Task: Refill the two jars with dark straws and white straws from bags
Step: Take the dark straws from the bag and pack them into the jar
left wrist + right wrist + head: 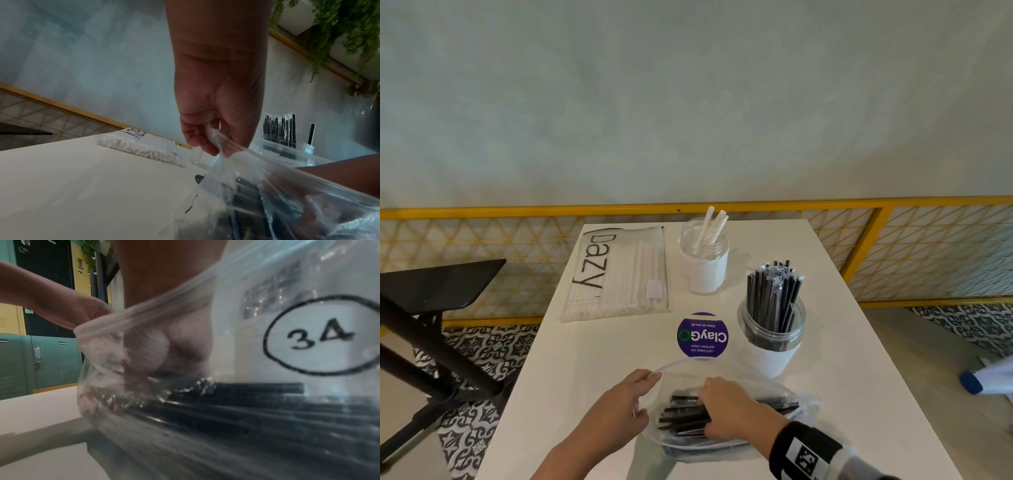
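Observation:
A clear plastic bag (760, 380) of dark straws (681, 416) lies at the table's near edge. My left hand (630, 401) pinches the bag's open rim (218, 138) and holds it up. My right hand (726, 407) is inside the bag, fingers curled round a bunch of dark straws (246, 399). Behind it stands a jar (770, 339) holding several wrapped dark straws. Further back, a jar (703, 260) holds two white straws. A flat bag of white straws (619, 274) lies at the back left.
A round purple sticker (702, 335) sits on the white table (592, 359) between the jars and the bag. A black stand (431, 308) is off the left edge. A yellow railing (893, 205) runs behind the table.

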